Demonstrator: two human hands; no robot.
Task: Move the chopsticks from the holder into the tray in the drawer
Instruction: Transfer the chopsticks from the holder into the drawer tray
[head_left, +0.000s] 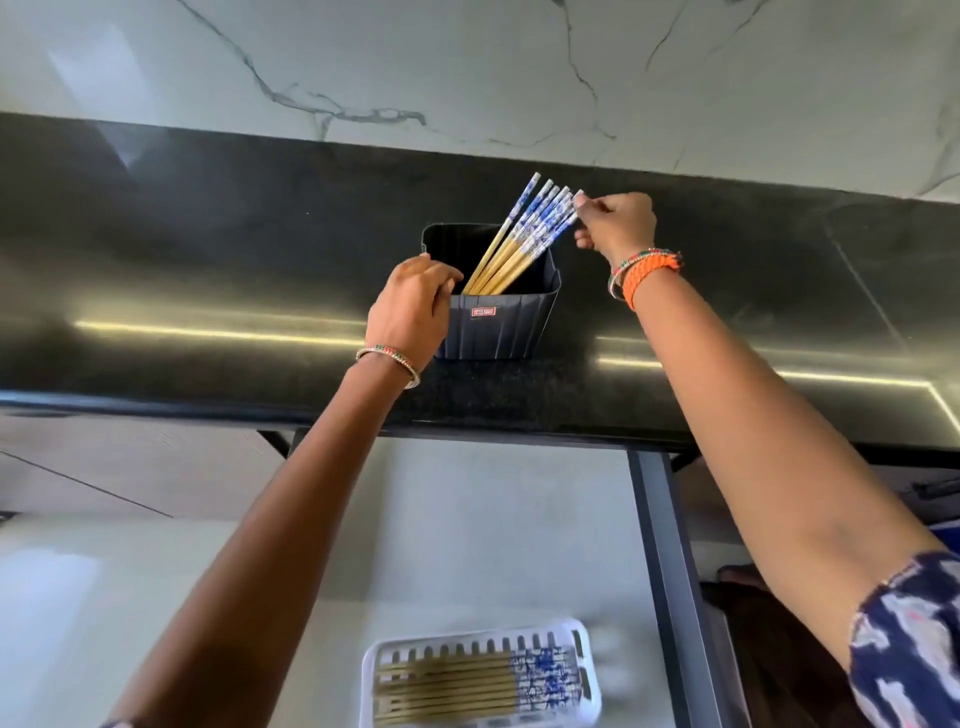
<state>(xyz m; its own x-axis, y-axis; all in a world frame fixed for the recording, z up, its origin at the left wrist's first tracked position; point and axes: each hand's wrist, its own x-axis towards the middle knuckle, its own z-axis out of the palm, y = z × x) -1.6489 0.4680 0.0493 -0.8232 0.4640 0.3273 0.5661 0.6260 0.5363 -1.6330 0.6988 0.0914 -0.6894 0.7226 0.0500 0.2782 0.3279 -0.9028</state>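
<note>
On the dark surface (208, 291), the left hand (410, 306) steadies the holder (498, 327), its grip closed on the near-left rim. The right hand (615, 223) pinches the tips of the leaning chopsticks (524, 234). Best lift along their slant, then carry them down to the tray (584, 680) in the drawer (660, 545), which already holds some.

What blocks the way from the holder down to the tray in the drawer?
Nothing visible. The right hand pinches the chopsticks in the holder; the drawer is open and the tray lies uncovered, already holding some chopsticks.
</note>
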